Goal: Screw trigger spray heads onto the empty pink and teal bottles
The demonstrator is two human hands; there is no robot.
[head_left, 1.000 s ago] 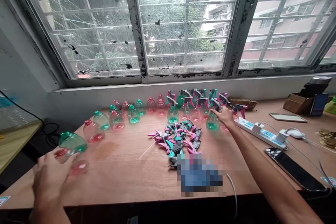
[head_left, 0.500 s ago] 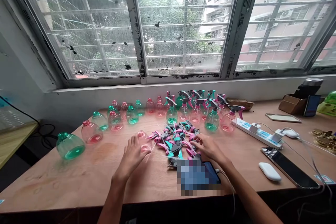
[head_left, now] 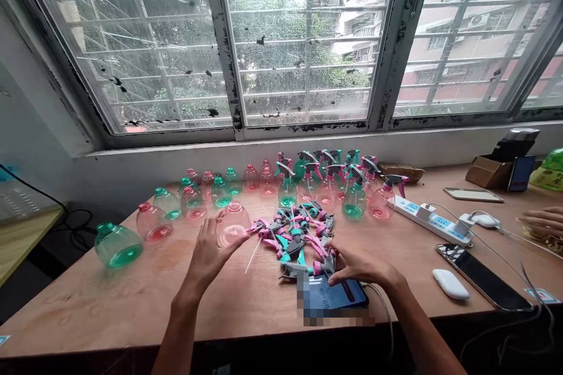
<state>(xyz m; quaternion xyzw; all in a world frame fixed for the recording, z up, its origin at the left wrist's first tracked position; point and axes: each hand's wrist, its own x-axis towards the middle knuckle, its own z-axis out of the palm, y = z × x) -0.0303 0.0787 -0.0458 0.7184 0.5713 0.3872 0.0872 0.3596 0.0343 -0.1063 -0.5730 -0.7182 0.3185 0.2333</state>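
The left hand (head_left: 210, 253) curved around a pink bottle (head_left: 233, 227) left of the spray-head pile (head_left: 295, 234), grip unconfirmed; the right hand (head_left: 367, 265), fingers parted, was at the pile's near edge; apparent step, head selection, calling for a secure pinch.

Head-worn view, forward-down across table (head_left: 149, 304)

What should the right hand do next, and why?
Perhaps the right hand should close on the nearest spray head: that one lies right by it, and the pink bottle at the left hand has no top on.
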